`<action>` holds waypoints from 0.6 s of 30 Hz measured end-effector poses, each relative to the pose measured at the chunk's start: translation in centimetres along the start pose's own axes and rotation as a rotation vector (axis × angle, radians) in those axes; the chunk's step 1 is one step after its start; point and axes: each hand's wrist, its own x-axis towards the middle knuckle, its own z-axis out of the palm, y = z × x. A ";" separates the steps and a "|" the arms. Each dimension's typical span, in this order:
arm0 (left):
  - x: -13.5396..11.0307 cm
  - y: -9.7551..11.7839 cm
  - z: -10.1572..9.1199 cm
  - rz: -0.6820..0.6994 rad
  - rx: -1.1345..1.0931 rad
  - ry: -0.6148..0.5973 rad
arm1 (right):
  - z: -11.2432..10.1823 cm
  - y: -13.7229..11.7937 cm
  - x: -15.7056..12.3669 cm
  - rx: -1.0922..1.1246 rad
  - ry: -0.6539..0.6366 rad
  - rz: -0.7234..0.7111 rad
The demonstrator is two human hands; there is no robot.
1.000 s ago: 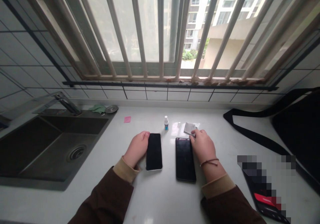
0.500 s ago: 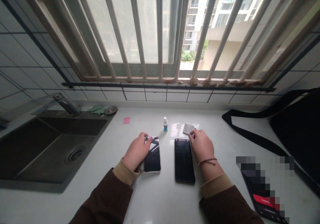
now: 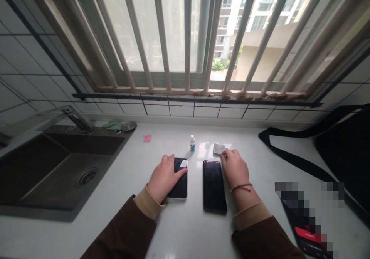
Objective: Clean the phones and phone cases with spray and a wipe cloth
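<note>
Two black phones lie side by side on the white counter (image 3: pixel 190 228). My left hand (image 3: pixel 165 178) lies over the left phone (image 3: pixel 179 180), its thumb across the screen and its fingers round the left edge. A small white patch shows near that phone's top right corner. The right phone (image 3: pixel 214 185) lies flat and untouched. My right hand (image 3: pixel 234 168) rests beside the right phone's upper right edge, its fingertips pinched on a small silvery wipe packet (image 3: pixel 219 148). A little white bottle with a blue label (image 3: pixel 192 143) stands just behind the phones.
A dark sink (image 3: pixel 58 166) with a tap (image 3: pixel 75 118) fills the left. A pink sticky note (image 3: pixel 147 138) lies near it. A black bag with a strap (image 3: pixel 341 143) sits at the right, and a black wallet-like item (image 3: pixel 309 236) is near the front right. A barred window is behind.
My left hand has slid from the left phone's side onto its screen and gripped it; the phone has shifted slightly. My right hand has stayed on the packet.
</note>
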 end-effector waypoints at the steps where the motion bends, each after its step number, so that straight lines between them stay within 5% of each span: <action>1: 0.0 0.0 0.0 0.006 -0.007 0.002 | 0.0 0.0 0.0 0.000 0.004 -0.001; 18: -0.1 0.1 0.0 -0.001 -0.058 -0.023 | 0.3 -2.6 -1.1 0.046 -0.012 -0.168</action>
